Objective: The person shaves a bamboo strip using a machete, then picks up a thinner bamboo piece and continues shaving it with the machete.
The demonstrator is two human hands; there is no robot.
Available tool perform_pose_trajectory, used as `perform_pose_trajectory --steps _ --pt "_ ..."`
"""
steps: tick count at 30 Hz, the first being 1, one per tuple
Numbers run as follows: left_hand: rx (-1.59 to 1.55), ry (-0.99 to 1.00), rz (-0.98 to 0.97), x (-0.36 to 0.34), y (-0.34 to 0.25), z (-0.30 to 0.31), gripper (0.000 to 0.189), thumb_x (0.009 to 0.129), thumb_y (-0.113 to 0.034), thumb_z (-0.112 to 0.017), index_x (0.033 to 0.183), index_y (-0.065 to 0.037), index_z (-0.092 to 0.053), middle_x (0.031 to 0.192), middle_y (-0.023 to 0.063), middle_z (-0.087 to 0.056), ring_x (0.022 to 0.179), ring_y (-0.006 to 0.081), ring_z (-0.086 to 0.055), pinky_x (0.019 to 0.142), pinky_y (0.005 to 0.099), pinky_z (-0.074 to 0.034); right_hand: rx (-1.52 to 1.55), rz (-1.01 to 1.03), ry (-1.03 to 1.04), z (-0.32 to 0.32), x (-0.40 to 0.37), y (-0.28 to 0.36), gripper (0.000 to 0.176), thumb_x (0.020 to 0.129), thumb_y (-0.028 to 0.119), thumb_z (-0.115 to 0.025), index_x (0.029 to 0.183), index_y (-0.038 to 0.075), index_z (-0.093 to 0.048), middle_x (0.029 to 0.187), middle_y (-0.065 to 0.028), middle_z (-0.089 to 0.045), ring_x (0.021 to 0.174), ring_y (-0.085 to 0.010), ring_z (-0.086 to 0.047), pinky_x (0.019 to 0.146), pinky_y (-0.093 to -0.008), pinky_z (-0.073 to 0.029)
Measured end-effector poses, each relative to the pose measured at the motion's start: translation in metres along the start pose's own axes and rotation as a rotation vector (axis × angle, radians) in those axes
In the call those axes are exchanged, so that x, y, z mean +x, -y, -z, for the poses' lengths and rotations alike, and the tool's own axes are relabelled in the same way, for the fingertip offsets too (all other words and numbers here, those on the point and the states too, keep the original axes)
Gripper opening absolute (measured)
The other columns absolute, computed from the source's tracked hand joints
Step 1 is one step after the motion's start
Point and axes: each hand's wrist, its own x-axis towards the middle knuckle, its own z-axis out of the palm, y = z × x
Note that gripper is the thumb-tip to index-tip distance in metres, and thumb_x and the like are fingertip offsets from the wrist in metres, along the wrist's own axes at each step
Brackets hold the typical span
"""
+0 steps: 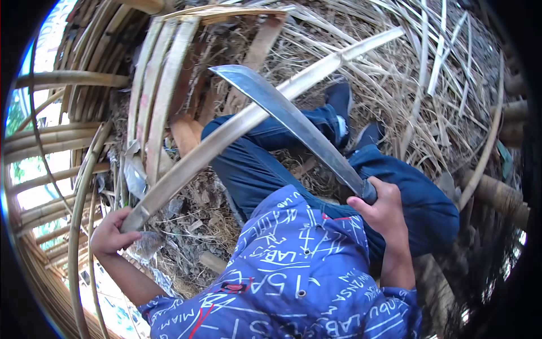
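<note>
Head view: right hand (384,210) closed, hiding machete (293,121) handle; left hand (107,234) clasps bamboo strip (226,138).

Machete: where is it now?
Head view, centre: machete rises up-left from the right hand, blade crossing the bamboo strip that the left hand holds.

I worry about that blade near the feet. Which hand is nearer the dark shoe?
Right. The right hand, gripping the machete handle, is below the dark shoe in view; the left hand, holding the bamboo strip end, is far off at lower left.
</note>
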Motion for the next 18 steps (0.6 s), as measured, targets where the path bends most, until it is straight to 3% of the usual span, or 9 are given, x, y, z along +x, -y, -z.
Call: perform_pose_trajectory --steps 4,8,10,11,12,15,18 --pt "-0.102 -0.042 -0.106 0.035 -0.016 -0.024 0.048 0.075 -0.015 -0.078 0.114 -0.001 -0.055 0.066 -0.0033 -0.052 0.043 0.0035 -0.044 0.037 0.0197 -0.031 0.017 0.044 -0.02 -0.009 -0.001 0.008 0.051 0.067 0.048 -0.079 0.069 0.001 -0.059 0.057 -0.0165 -0.056 0.056 -0.0363 -0.06 0.052 -0.0391 -0.046" --pt "-0.298 0.093 -0.179 0.103 -0.051 -0.108 0.042 0.084 -0.01 -0.069 0.121 -0.006 -0.05 0.067 -0.0037 -0.052 0.046 0.0037 -0.047 0.038 0.0191 -0.036 0.034 0.031 -0.01 -0.017 0.0 0.02 0.053 0.068 0.05 -0.078 0.069 0.001 -0.059 0.057 -0.0176 -0.056 0.056 -0.0359 -0.061 0.053 -0.0389 -0.047" --pt "-0.349 0.267 -0.285 0.142 -0.062 -0.171 0.025 0.092 -0.009 -0.06 0.114 -0.007 -0.048 0.069 -0.0001 -0.057 0.052 0.0066 -0.053 0.045 0.0205 -0.044 0.048 -0.002 0.008 -0.016 -0.003 0.023 0.053 0.07 0.05 -0.077 0.068 0.001 -0.059 0.057 -0.0172 -0.058 0.056 -0.0337 -0.062 0.053 -0.038 -0.047" --pt "-0.471 0.377 -0.393 0.159 -0.054 -0.19 0.025 0.094 -0.007 -0.056 0.117 -0.007 -0.046 0.074 0.0022 -0.06 0.054 0.0075 -0.055 0.048 0.023 -0.048 0.036 -0.011 -0.003 -0.017 -0.003 0.025 0.053 0.07 0.05 -0.077 0.068 0.001 -0.059 0.057 -0.0172 -0.058 0.056 -0.0337 -0.062 0.053 -0.038 -0.047" --pt "-0.503 0.398 -0.359 0.16 -0.065 -0.206 0.026 0.096 -0.006 -0.052 0.12 -0.008 -0.043 0.079 0.0037 -0.061 0.057 0.0077 -0.057 0.05 0.0235 -0.049 0.102 -0.03 0.03 -0.018 -0.003 0.026 0.052 0.07 0.05 -0.077 0.068 0.0 -0.059 0.058 -0.0168 -0.06 0.056 -0.0322 -0.063 0.053 -0.0379 -0.047" --pt "-0.483 0.535 -0.284 0.172 -0.078 -0.235 0.026 0.096 -0.006 -0.049 0.122 -0.009 -0.043 0.08 0.0015 -0.058 0.056 0.0048 -0.047 0.048 0.02 -0.041 0.202 -0.071 0.075 -0.026 -0.003 0.019 0.05 0.072 0.046 -0.078 0.07 -0.001 -0.061 0.059 -0.0149 -0.062 0.054 -0.0247 -0.064 0.052 -0.0356 -0.048" --pt "-0.512 0.545 -0.243 0.183 -0.074 -0.249 0.028 0.095 -0.008 -0.052 0.122 -0.009 -0.044 0.076 -0.0027 -0.05 0.058 0.004 -0.04 0.05 0.0197 -0.035 0.425 -0.115 0.192 -0.035 -0.002 0.011 0.041 0.076 0.037 -0.077 0.077 -0.001 -0.064 0.057 -0.008 -0.059 0.053 -0.0103 -0.054 0.051 -0.0301 -0.045"
